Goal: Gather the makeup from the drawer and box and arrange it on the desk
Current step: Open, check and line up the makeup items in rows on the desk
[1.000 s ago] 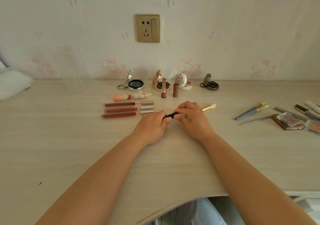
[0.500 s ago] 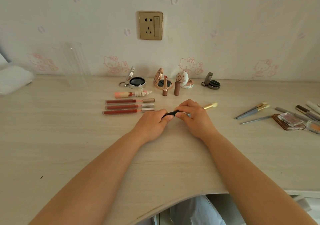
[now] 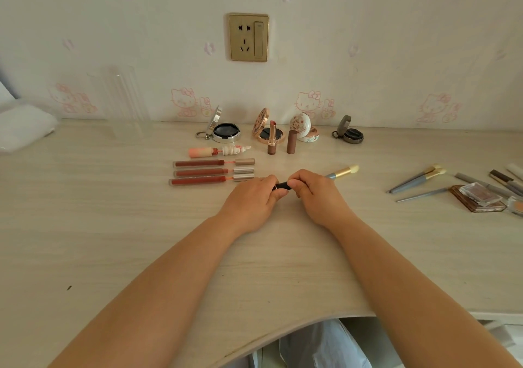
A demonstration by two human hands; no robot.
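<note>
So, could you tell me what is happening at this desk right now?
A person is arranging makeup on the desk. Both hands hold a small black tube between them, the left hand on one end and the right hand on the other. Three lip glosses lie in a row nearby, with open compacts behind.

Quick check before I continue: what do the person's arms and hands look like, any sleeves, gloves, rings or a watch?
Both forearms are bare up to the frame edge, with no sleeves in view. The left hand and right hand wear no gloves, and no rings, watch or bracelet show on the visible sides.
</note>
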